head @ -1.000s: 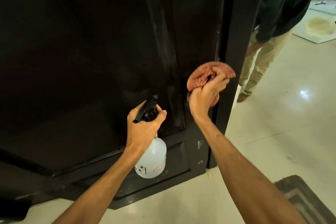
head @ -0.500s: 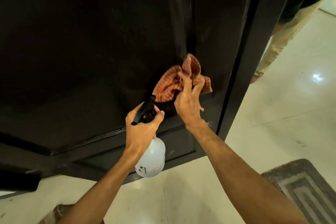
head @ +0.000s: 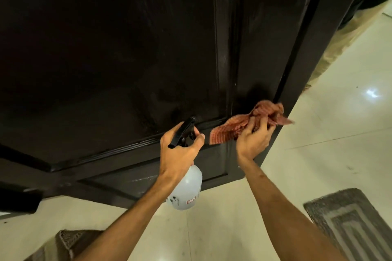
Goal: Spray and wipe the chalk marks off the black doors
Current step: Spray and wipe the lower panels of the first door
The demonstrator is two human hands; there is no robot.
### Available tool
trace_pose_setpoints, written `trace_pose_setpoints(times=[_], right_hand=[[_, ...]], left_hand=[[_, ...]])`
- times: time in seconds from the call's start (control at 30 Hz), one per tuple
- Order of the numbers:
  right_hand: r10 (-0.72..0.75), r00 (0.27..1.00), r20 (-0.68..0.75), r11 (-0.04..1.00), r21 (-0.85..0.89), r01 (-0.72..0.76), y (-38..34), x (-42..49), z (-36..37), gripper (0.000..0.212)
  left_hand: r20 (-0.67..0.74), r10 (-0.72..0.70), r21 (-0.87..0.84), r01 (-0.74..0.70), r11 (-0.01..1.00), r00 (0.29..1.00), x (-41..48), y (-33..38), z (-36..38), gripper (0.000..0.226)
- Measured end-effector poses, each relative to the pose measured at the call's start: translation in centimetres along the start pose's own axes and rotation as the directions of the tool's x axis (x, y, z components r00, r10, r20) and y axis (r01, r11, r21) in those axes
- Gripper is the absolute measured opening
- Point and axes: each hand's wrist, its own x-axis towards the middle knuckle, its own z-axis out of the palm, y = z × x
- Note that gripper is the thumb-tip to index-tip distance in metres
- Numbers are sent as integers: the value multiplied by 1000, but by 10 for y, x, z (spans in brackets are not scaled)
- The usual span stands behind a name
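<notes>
Currently, the checked cloth (head: 239,127) is pinched in the curled fingers of the right hand (head: 252,144), right of centre in the frame, at the lower right edge of the black door (head: 127,48). Contact with the wood cannot be confirmed because the cloth is blurred. The spray bottle (head: 186,188) is gripped at the neck by the left hand (head: 178,154), with the fingers wrapped round it and the black nozzle pointed at the door just left of the cloth. Whether a finger lies on the trigger cannot be told.

Wiping is judged to be the step in hand. A flatter pad should be formed from the cloth, and even pressure applied in overlapping strokes. The moulding grooves should be followed. Pale smears (head: 140,180) on the bottom panel, lower centre, appear untreated and should be sprayed before they are wiped.
</notes>
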Motion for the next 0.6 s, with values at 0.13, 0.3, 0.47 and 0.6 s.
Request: trace_pose_setpoints(times=[0.13, 0.3, 0.47, 0.6], right_hand=[[-115, 991, -62, 977, 176, 124, -36, 12, 0, 43], [-343, 933, 107, 929, 184, 321, -33, -15, -4, 49], [-287, 936, 204, 952, 174, 253, -31, -30, 1, 54], [-432, 883, 181, 898, 175, 404, -42, -32, 14, 48]], left_hand=[[21, 40, 38, -41, 998, 999, 2, -7, 5, 10], [-5, -5, 18, 5, 1000, 1000, 4, -21, 6, 13], [-54, -100, -23, 99, 995, 994, 10, -38, -9, 44], [-113, -10, 4, 11, 1000, 994, 14, -44, -23, 16]])
